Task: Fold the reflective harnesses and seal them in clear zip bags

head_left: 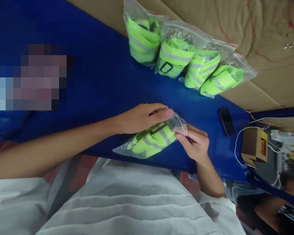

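Observation:
A clear zip bag [180, 123] lies at a slant near the front edge of the blue table, with a fluorescent yellow-green reflective strap [159, 140] folded inside. Grey reflective stripes and a dark part of the strap show through the plastic. My left hand [147, 116] reaches over the bag's far side, its thumb and fingers closed on the plastic near the mouth. At the right end, my right hand [194, 140] pinches the corner of the bag's mouth between thumb and fingers. The left fingertips are partly hidden.
Several filled bags [177, 58] of similar straps stand in a row at the back, against brown covering [267, 78]. A black phone [226, 121] lies at right, near a cardboard box [253, 143] and white cables. Another person [267, 209] is at lower right; a blurred-out patch covers the left.

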`<state>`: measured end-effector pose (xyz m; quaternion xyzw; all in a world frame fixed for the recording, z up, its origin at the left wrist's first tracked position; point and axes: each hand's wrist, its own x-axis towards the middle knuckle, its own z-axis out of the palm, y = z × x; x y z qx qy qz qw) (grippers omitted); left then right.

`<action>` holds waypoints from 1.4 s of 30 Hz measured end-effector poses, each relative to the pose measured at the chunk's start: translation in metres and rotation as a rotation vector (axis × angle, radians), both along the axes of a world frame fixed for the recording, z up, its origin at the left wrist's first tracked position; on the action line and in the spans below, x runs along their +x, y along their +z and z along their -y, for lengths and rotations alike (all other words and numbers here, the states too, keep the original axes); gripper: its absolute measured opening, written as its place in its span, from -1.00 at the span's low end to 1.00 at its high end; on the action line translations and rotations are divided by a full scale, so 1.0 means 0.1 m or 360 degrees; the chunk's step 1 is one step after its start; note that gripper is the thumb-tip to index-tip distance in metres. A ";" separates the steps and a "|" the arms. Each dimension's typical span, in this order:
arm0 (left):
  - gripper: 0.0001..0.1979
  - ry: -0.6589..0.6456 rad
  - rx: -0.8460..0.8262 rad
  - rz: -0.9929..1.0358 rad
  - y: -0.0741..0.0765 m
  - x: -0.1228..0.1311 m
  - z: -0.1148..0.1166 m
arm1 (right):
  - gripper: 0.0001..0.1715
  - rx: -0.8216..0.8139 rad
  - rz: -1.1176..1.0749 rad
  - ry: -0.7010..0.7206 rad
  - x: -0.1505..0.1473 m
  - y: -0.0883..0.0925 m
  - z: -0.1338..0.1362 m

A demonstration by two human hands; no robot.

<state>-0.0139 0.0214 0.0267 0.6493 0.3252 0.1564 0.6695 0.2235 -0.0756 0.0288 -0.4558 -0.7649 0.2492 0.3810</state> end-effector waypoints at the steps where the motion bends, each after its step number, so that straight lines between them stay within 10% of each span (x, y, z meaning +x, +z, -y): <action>1: -0.33 -0.0023 0.0059 -0.0058 0.02 -0.02 -0.01 | -0.71 0.0030 0.0002 -0.0081 0.00 -0.03 0.01; 6: -0.45 -0.0141 -0.0057 -0.0004 0.06 -0.04 0.01 | -0.42 0.0047 -0.0047 -0.0020 0.04 -0.08 0.01; 11: -0.54 0.0022 -0.0524 0.0243 0.06 -0.05 -0.05 | -0.87 0.0067 0.0115 -0.0267 0.15 0.02 -0.11; 15: -0.49 0.0204 -0.0689 0.0298 0.06 -0.06 -0.08 | -0.80 -0.0155 -0.0151 -0.0310 0.17 -0.02 -0.15; 29: -0.48 0.0613 -0.0396 0.0194 0.02 0.02 -0.01 | -0.68 -0.1043 -0.0696 -0.0363 0.13 -0.14 -0.23; 42: -0.51 0.0564 -0.0284 0.0175 0.00 0.02 0.03 | -0.69 -0.0779 -0.0489 -0.0391 0.07 -0.05 -0.20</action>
